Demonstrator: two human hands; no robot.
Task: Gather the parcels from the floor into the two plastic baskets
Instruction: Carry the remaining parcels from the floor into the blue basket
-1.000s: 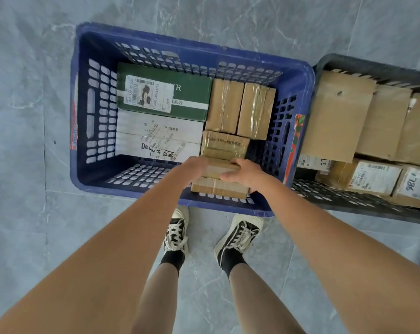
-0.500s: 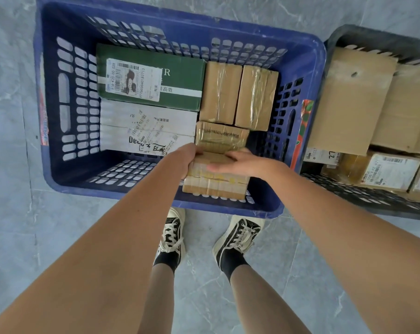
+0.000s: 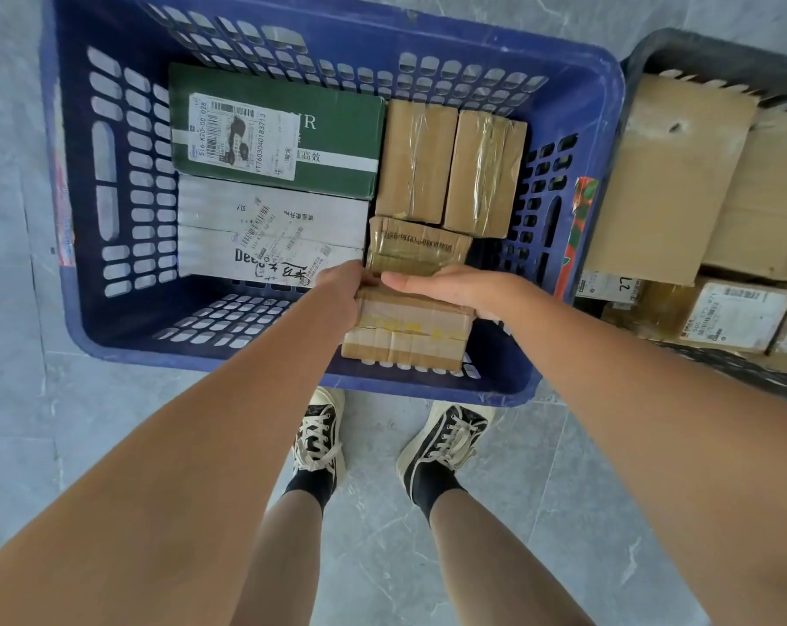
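Against the near wall of the blue slotted plastic basket point(image 3: 111, 309), a taped brown cardboard parcel point(image 3: 405, 334) sits between both hands: left hand point(image 3: 337, 293) grips its left end, right hand point(image 3: 446, 286) curls over the top edge. Touching behind it, another taped brown parcel point(image 3: 419, 246). Just right, a dark plastic basket point(image 3: 717, 56) of cardboard boxes.
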